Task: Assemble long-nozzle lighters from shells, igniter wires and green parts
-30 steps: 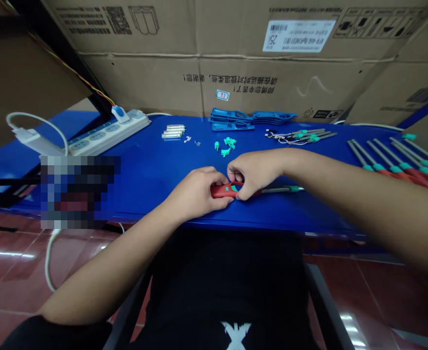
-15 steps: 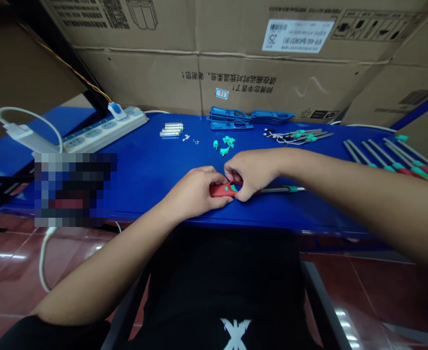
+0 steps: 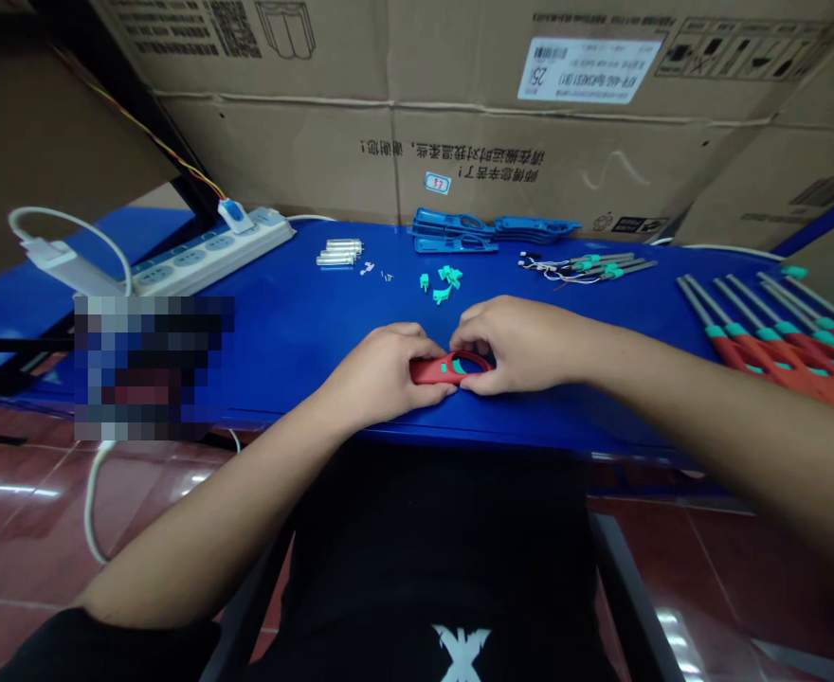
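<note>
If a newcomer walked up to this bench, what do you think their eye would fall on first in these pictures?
Most likely the bright blue workbench running across the view, with the left hand and right hand meeting near its front edge around a red plastic handle. At the far right, a fanned row of red-handled metal-tube lighters stands out, while blue plastic parts lie at the back middle against cardboard boxes.

The right hand (image 3: 523, 346) now sits farther right along the red plastic lighter handle (image 3: 427, 371), and the metal shaft that earlier stuck out past it no longer shows.
</note>
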Demonstrator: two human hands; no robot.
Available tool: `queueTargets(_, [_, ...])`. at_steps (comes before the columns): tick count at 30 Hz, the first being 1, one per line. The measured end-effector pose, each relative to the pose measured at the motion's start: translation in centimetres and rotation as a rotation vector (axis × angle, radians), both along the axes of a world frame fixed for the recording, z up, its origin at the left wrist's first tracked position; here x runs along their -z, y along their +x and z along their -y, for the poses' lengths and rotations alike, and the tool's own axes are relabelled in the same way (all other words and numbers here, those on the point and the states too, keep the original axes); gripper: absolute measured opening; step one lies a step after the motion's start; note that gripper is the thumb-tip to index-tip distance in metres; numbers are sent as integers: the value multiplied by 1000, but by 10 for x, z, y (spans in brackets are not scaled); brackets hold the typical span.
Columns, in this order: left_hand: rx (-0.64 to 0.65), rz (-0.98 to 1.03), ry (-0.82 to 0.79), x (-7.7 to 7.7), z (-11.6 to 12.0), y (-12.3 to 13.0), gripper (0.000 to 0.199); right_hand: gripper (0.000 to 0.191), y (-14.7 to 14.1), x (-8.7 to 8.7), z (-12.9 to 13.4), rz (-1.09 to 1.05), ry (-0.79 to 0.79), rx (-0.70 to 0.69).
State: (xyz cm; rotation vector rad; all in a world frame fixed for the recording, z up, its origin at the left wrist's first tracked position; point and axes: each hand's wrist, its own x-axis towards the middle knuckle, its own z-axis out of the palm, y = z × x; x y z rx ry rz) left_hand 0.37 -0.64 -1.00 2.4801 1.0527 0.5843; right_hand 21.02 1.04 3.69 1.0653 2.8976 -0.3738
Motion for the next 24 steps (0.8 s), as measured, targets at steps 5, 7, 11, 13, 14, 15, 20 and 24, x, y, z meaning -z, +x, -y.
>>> queueTargets(5, [33,-20,-8,-5,0,-4,32,31,7,3,4,-8,9,22])
queueTargets(7, [64,-29,-30,-8,-1,-10,36,31,8,2,2,0,-4,0])
queueTargets(11, [64,-49,-56,-10,-1,-23,38,32,4,-2,2,53,22,-29])
queueTargets(13, [73,-83,-27,-11,0,-27,34,32,-1,-5,5,133,65,-9])
queueTargets(14, [79,-107,-3,-12,1,-27,33,32,-4,-7,7,182,86,3])
queueTargets(15, [85,-138,22,-13,1,-27,33,31,-8,-9,9,228,105,13])
queueTargets(20, [153,-244,54,-19,2,-26,32,27,-14,-13,13,284,134,16])
queueTargets(24, [106,-181,82,-17,3,-33,45,27,-8,-9,3,198,100,-15])
